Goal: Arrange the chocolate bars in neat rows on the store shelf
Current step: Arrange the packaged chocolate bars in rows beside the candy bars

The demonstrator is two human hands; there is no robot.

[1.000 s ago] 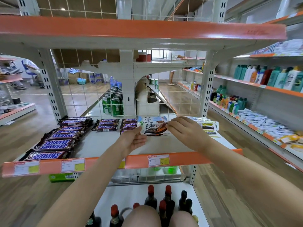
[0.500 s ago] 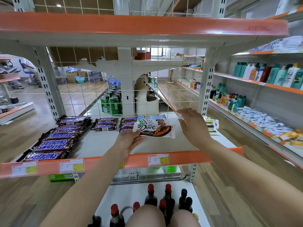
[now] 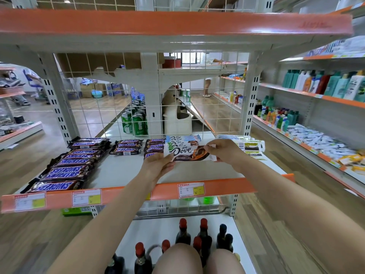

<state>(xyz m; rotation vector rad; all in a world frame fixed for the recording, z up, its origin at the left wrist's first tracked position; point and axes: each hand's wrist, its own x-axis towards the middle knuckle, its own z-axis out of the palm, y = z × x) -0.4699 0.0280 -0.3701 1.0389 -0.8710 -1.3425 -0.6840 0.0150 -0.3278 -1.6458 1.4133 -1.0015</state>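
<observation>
A white-and-brown Dove bar [image 3: 185, 153] hovers just above the white shelf [image 3: 118, 171]. My left hand [image 3: 158, 167] grips its left end from below and my right hand [image 3: 225, 150] pinches its right end. Behind it lies a stack of Dove bars [image 3: 183, 140] near the wire back. A long row of Snickers bars [image 3: 67, 167] runs down the shelf's left side. Two short Snickers stacks [image 3: 127, 147] sit at the back, just left of the held bar. White-and-green packs [image 3: 248, 146] lie to the right of my right hand.
An orange price rail [image 3: 227, 186] with labels edges the shelf front. The upper shelf [image 3: 177, 24] hangs low overhead. Dark red-capped bottles [image 3: 199, 236] stand on the shelf below. Green cans [image 3: 136, 121] show behind the wire grid. Bottles fill the aisle shelves [image 3: 325, 86] at right.
My right hand has come back onto the Dove bar's right end, after lifting away toward the back right. The bar now faces up between both hands, drawn slightly nearer to me.
</observation>
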